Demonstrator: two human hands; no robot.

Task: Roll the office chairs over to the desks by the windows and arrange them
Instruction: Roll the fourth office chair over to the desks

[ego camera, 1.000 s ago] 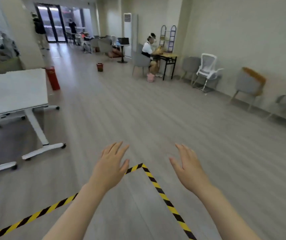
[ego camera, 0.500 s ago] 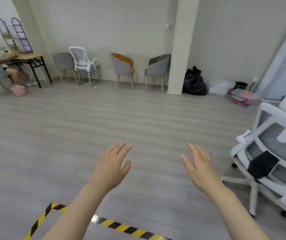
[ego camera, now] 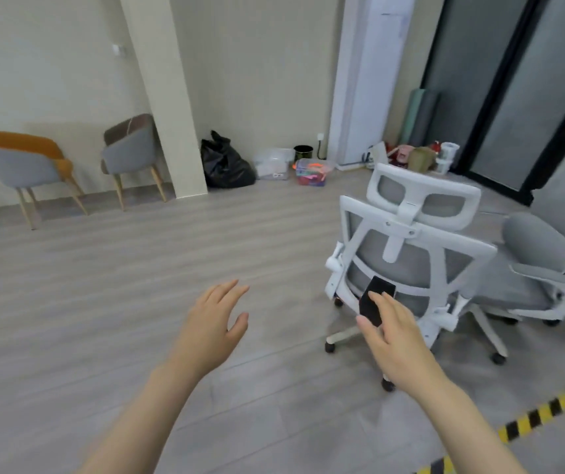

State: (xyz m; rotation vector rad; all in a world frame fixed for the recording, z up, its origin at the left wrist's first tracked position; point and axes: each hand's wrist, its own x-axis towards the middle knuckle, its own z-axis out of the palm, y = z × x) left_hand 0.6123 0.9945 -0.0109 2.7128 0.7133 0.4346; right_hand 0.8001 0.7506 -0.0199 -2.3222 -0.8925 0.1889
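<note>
Both hands (ego camera: 212,323) (ego camera: 394,336) open, empty; office chair (ego camera: 407,268) ahead; clear tub (ego camera: 311,171) holds colourful items.

Pale greys and whites, with a few bright spots

The nearest office chair (ego camera: 407,254) has a white frame, grey mesh back and a black tag; the second office chair (ego camera: 541,265) beside it is grey with white arms and base. The floor (ego camera: 137,285) is grey wood-grain plank, crossed at the lower right by yellow-and-black striped tape (ego camera: 544,413). By the cream wall (ego camera: 51,63) stand a grey armchair (ego camera: 17,165) lined in orange and a grey armchair with brown (ego camera: 130,148). A black bag (ego camera: 222,162) sits by the cream pillar (ego camera: 168,97), near a clear box (ego camera: 313,171) of pink and orange things. The doors (ego camera: 513,80) are grey glass in black frames.
</note>
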